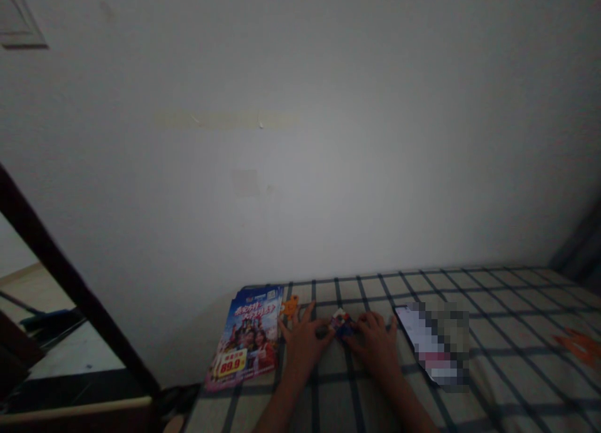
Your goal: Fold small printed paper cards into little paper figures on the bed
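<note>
A small folded piece of colourful printed paper (342, 325) lies low over the checked cloth, held between my two hands. My left hand (303, 338) pinches its left side with thumb and index finger, while the other fingers spread toward the flyers. On the opposite side, my right hand (375, 340) grips the paper's right edge with its fingers bent. Left of my hands is a stack of printed flyers (248, 339) with a blue top and a yellow price patch. An orange paper piece (290, 306) sits beside the stack, partly behind my left fingers.
A phone (425, 342) with a lit, partly blurred screen lies right of my right hand. Another orange item (580, 345) is at the far right on the checked cloth (507, 308). A pale wall (357, 139) rises behind, and a dark-framed mirror (79, 314) leans at left.
</note>
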Tool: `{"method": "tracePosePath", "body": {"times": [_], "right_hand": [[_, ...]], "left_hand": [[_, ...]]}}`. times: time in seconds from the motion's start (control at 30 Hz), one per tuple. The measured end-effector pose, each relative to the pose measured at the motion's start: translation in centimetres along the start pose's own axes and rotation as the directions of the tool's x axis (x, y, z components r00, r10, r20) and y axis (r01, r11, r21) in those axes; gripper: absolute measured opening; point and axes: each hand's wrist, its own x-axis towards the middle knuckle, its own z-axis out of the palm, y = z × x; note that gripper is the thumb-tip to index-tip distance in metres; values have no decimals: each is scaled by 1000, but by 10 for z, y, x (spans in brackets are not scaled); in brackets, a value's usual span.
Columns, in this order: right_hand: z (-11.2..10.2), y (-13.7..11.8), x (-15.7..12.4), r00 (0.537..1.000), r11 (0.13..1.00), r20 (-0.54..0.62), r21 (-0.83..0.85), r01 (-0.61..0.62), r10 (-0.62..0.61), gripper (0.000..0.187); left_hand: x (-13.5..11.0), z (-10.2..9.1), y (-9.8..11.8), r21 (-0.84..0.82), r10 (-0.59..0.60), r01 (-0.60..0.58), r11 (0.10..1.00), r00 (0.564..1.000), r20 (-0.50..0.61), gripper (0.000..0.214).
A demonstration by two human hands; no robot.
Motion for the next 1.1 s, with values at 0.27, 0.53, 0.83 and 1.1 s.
{"method": "tracePosePath", "body": {"times": [0.27,0.53,0.83,1.1], "right_hand": [[0,-1,0,1000,1000,5,-4,-16,16,35],[1,0,1,1000,1000,16,-25,-12,13,40],[-1,-2,0,997,999,55,11,-49,48,42],[6,13,1,998,993,34,101,-56,53,20]], "left_hand": [[-4,7,0,19,23,-23,1000,1000,-19,26],[-5,15,1,16,17,-15,1000,996,-84,27],[-5,20,0,36,8,-4,999,995,-101,25],[-4,18,0,63,26,-19,998,993,-113,28]]}}
